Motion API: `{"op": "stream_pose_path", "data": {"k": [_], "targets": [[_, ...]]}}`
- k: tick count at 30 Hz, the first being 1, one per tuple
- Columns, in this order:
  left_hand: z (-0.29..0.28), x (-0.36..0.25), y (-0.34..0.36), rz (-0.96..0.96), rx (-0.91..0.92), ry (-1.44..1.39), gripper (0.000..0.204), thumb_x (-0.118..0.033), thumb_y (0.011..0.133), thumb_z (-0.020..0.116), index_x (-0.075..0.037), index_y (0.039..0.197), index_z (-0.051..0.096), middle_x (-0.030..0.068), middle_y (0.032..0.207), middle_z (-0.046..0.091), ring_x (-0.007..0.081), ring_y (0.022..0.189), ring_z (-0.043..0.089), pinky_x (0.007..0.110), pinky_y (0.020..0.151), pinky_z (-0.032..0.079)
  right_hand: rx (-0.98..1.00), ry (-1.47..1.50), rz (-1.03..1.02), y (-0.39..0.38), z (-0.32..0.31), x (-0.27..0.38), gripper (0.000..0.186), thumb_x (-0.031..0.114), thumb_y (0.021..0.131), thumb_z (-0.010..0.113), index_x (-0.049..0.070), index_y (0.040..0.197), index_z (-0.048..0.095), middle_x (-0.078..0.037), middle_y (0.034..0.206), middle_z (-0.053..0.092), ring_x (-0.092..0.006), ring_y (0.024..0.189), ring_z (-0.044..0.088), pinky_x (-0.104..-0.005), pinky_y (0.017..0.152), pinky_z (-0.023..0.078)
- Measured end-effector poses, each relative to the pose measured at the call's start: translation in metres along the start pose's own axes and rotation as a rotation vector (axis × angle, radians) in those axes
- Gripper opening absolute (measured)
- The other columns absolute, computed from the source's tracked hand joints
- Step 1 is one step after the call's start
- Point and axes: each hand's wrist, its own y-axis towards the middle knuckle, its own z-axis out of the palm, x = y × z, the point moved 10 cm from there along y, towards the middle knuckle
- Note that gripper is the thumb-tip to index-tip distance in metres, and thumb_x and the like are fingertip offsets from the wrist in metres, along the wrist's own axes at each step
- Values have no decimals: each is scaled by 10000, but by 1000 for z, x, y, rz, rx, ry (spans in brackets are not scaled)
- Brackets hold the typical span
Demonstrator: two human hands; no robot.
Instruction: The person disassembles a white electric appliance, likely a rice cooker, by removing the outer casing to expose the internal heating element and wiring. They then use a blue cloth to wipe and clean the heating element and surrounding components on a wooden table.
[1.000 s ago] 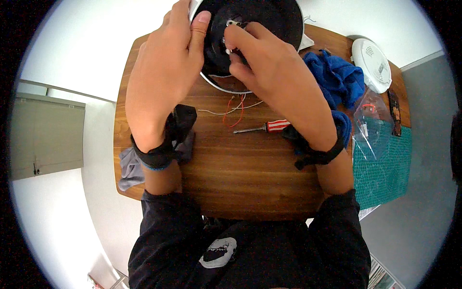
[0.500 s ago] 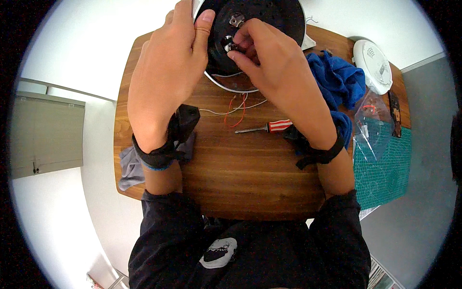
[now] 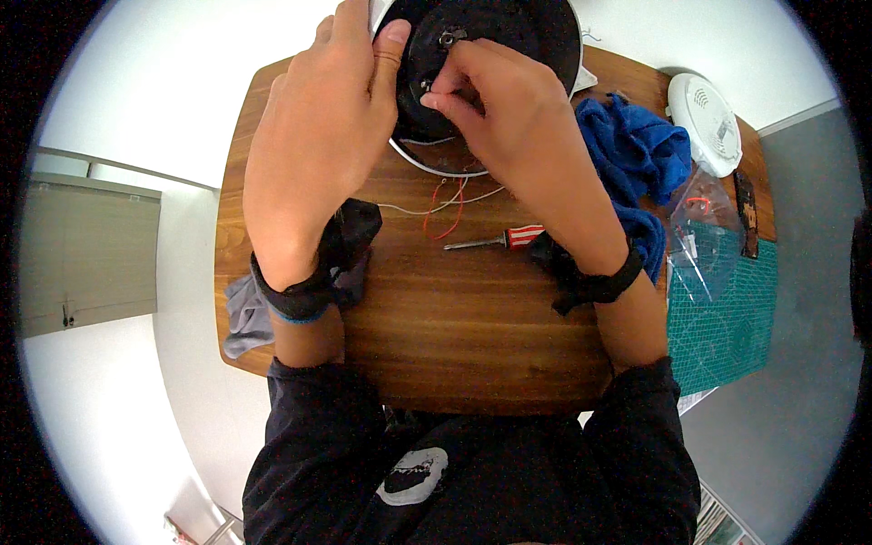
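A round housing (image 3: 518, 27), black inside with a white rim, is tilted up at the far edge of the wooden table. My left hand (image 3: 318, 136) grips its left rim, the thumb laid over the black inner face. Against that face my right hand (image 3: 509, 109) is closed in a pinch, thumb and forefinger together at a small metal part (image 3: 426, 85). Whatever sits between those fingertips is hidden. Just above them shows another small metal fitting (image 3: 450, 37). Thin red and white wires (image 3: 443, 211) trail below the housing.
A screwdriver (image 3: 520, 238) with a red-and-white handle lies below my right forearm. To the right are a blue cloth (image 3: 636, 150), a white round device (image 3: 704, 123), a clear plastic bag (image 3: 704, 236), a dark strip (image 3: 746, 213) and a green cutting mat (image 3: 722, 327). A grey cloth (image 3: 247, 318) lies left.
The housing and both hands have shifted slightly right. My right fingertips have drawn closer together at the lower metal part, which shows less than before.
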Motion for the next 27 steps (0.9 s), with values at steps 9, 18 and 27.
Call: {"op": "stream_pose_path", "data": {"k": [9,18,27], "targets": [[-4,0,-1,-3,25,-123,465,-335,1155,502,48,1404,587,342,1018,732,532,994,710,567,855,557,71,-32,7,-3,-3,-9,150,233,941,773,87,974,793,-136,937,733,-401,927,726,-491,834,586],[37,60,14,25,137,-430,475,-427,1186,462,-75,1488,565,272,1027,769,461,1015,759,477,873,559,52,-112,-100,4,-40,-8,214,222,969,767,68,1116,785,-128,1121,740,-379,1084,701,-467,939,572],[43,74,16,-61,215,-427,482,-443,1192,448,-68,1465,578,241,1001,770,357,954,761,436,894,550,69,-7,-49,6,-27,-7,271,169,988,744,70,1241,735,-155,1157,724,-396,1071,698,-471,946,568]]}}
